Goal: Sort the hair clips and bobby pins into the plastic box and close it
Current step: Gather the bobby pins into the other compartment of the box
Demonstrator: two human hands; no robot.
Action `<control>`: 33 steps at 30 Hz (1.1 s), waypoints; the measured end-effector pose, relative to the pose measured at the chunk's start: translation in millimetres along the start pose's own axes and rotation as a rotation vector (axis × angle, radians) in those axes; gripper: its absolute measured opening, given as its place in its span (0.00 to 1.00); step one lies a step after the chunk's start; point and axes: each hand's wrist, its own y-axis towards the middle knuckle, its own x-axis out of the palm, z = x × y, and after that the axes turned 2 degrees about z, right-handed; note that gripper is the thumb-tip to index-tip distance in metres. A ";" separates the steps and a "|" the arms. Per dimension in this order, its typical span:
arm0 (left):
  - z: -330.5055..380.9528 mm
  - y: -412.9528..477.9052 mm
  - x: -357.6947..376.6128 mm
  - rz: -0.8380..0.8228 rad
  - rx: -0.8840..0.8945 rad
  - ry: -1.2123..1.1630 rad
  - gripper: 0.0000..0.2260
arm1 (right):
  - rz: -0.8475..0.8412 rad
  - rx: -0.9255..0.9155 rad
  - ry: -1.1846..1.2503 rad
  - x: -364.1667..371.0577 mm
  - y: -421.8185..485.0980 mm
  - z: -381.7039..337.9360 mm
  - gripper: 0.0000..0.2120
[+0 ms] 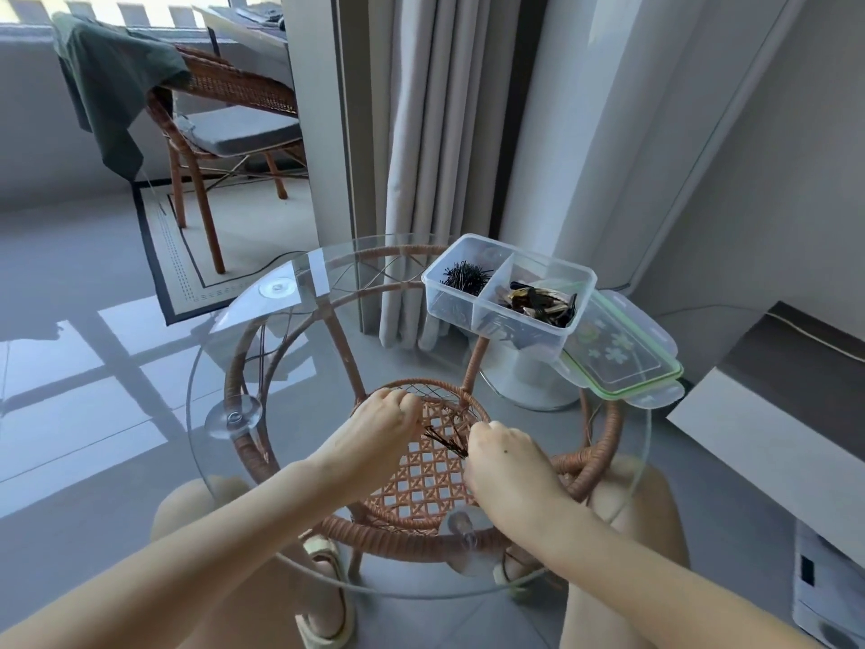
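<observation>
Several dark metal bobby pins [445, 441], long axes fanned from upper left to lower right, pinched between left hand [384, 426] and right hand [508, 461]. Location: near side of clear two-compartment plastic box [508, 292], above round glass tabletop [327, 367].

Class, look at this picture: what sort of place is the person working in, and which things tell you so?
Probably a room at home, by a window. Signs: a wicker chair with a cushion, long curtains, and a round glass-topped rattan table.
</observation>
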 end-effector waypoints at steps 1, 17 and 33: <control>-0.4 1.6 -2.2 0.002 -0.031 -0.030 0.06 | -0.014 -0.003 0.013 -1.9 2.6 0.6 0.07; 8.7 150.8 -65.8 0.162 -0.452 -0.395 0.18 | 0.238 0.312 0.656 -87.4 138.6 45.9 0.17; -21.9 158.4 -59.4 0.217 -0.371 -0.450 0.10 | 0.064 0.229 0.704 -86.5 126.6 75.9 0.12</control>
